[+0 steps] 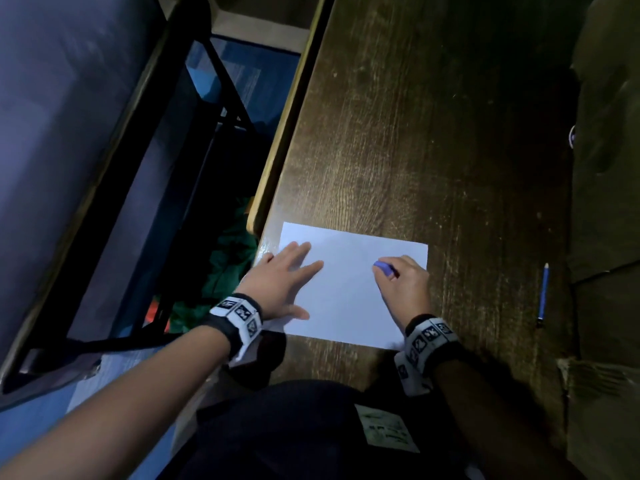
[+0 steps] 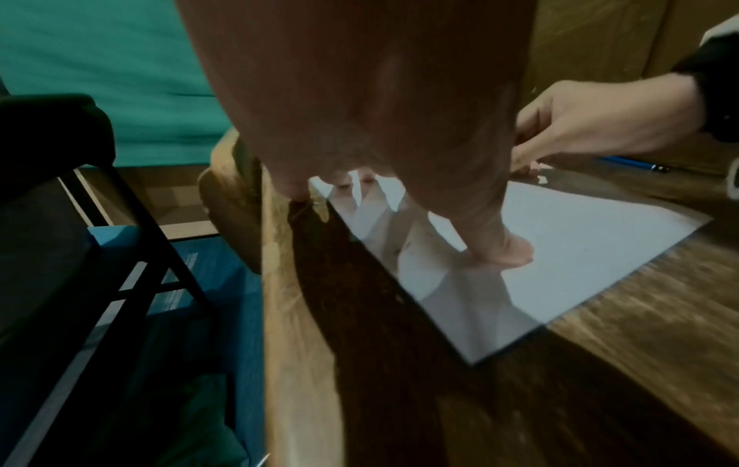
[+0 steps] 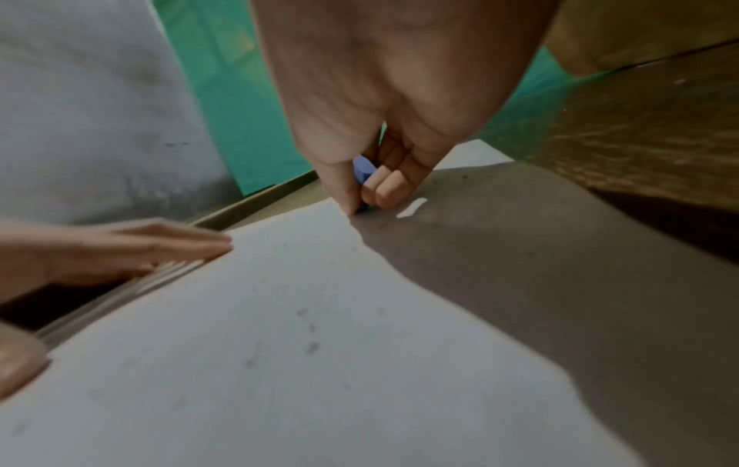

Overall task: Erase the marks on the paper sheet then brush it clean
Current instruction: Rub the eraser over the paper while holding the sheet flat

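A white paper sheet (image 1: pixel 346 289) lies on the dark wooden table (image 1: pixel 433 150) near its front left corner. My left hand (image 1: pixel 287 275) lies flat on the sheet's left part, fingers spread and straight, pressing it down; its thumb tip (image 2: pixel 516 252) touches the paper (image 2: pixel 580 246). My right hand (image 1: pixel 401 278) pinches a small blue eraser (image 1: pixel 383 266) between thumb and fingers at the sheet's right part. In the right wrist view the eraser (image 3: pixel 363 172) touches the paper (image 3: pixel 280 347), which carries faint grey specks.
A blue pencil (image 1: pixel 543 294) lies on the table right of the sheet. Cardboard boxes (image 1: pixel 606 202) stand along the right side. A dark folding chair (image 1: pixel 104 168) stands left of the table edge, above green cloth (image 1: pixel 228 268) on the floor.
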The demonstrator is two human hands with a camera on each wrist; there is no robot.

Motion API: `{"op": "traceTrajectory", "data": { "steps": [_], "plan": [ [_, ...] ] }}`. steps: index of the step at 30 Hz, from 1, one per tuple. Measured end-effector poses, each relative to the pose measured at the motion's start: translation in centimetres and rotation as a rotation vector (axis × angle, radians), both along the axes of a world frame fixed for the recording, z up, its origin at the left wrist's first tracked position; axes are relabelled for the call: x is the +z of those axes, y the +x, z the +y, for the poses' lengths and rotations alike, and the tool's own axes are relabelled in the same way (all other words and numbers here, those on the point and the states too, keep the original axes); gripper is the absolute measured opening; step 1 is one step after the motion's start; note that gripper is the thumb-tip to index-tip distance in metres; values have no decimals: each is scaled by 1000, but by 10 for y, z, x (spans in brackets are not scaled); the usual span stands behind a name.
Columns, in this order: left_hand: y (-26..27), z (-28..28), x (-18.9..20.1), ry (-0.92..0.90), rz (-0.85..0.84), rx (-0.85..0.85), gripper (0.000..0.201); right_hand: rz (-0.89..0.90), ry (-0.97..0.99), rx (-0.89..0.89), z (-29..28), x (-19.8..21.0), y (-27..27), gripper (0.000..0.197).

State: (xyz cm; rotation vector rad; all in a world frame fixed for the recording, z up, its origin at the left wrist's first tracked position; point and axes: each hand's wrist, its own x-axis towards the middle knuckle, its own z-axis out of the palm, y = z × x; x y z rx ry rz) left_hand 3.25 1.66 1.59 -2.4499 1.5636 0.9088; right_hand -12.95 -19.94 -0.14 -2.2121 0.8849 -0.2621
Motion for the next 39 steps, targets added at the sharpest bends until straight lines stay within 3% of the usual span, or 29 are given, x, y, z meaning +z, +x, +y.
{"op": "traceTrajectory", "data": {
  "steps": [5,7,9,10,11,15,16,18,20,21,22,23,26,28,30,33,34,39],
  "plan": [
    [-10,4,-4,21,4,61,123,95,116,32,29,3,5,10],
    [-14,0,-4,46,11,76,128,146,187,248,56,6,2,18],
    [-17,-2,-4,50,3,81,130,173,154,523,71,10,2,12],
    [-17,-1,-4,52,2,86,131,162,127,575,68,11,6,11],
    [-17,-1,-4,57,8,91,131,145,103,535,59,9,11,11],
    [-17,-4,-5,64,8,108,133,85,84,-27,13,5,31,13],
    [-17,-5,-5,64,8,113,135,77,72,-46,16,6,31,13],
    [-16,-7,-7,84,-10,115,143,82,94,178,41,7,24,11],
    [-16,-8,-8,112,-39,113,151,135,99,588,73,13,9,13],
    [-16,-8,-7,120,-43,115,153,165,85,718,78,15,5,15],
    [-16,-8,-7,124,-39,118,153,175,85,738,74,15,7,16],
    [-16,-8,-7,124,-32,118,152,152,76,656,66,13,13,15],
    [-15,-7,-6,117,-8,115,151,100,41,137,33,5,29,13],
    [-13,-7,-6,113,-4,116,151,76,7,-52,32,-1,31,15],
    [-13,-7,-8,114,-10,115,152,87,81,86,56,0,27,13],
    [-14,-7,-10,114,-25,113,153,127,88,626,84,7,12,7],
    [-15,-6,-10,118,-27,113,153,124,71,674,78,8,14,7],
    [-15,-9,-9,108,0,124,150,101,22,111,37,5,42,15]
  ]
}}
